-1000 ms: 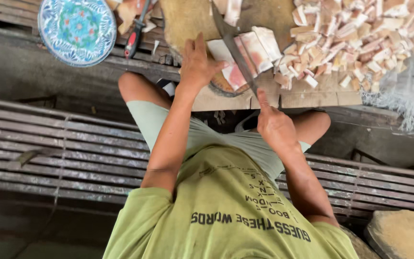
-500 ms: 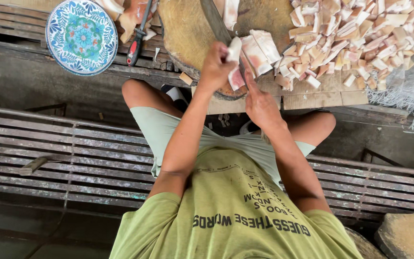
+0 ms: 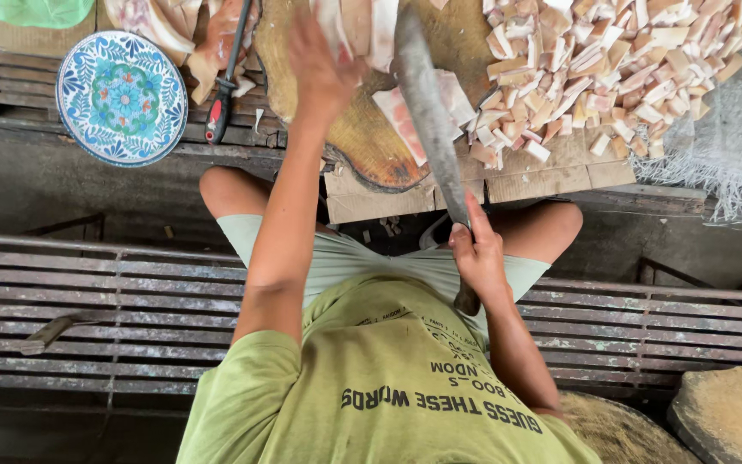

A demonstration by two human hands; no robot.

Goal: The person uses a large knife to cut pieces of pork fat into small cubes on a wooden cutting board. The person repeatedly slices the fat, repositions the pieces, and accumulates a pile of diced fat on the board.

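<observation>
A round wooden chopping block [image 3: 362,142] lies at the top centre with pale, pink-streaked meat strips [image 3: 405,120] on it. My left hand [image 3: 324,69] reaches far over the block, its fingers closed on a pale slab of meat [image 3: 362,26] at the top edge. Nearer my body, my right hand [image 3: 478,253] grips the handle of a long cleaver-like knife [image 3: 429,116]. Its blade points away from me, across the block's right side. Whether the blade touches the meat I cannot tell.
A heap of cut meat cubes [image 3: 611,69] lies on cardboard [image 3: 543,182] right of the block. A blue floral plate [image 3: 122,96] and a red-handled tool [image 3: 221,112] sit at left. A slatted bench [image 3: 88,301] runs beneath me; a round wooden block [image 3: 732,412] is at bottom right.
My right hand has drawn back toward my body with the knife, which now lies lengthwise over the block. My left hand has reached farther out onto the meat slab.
</observation>
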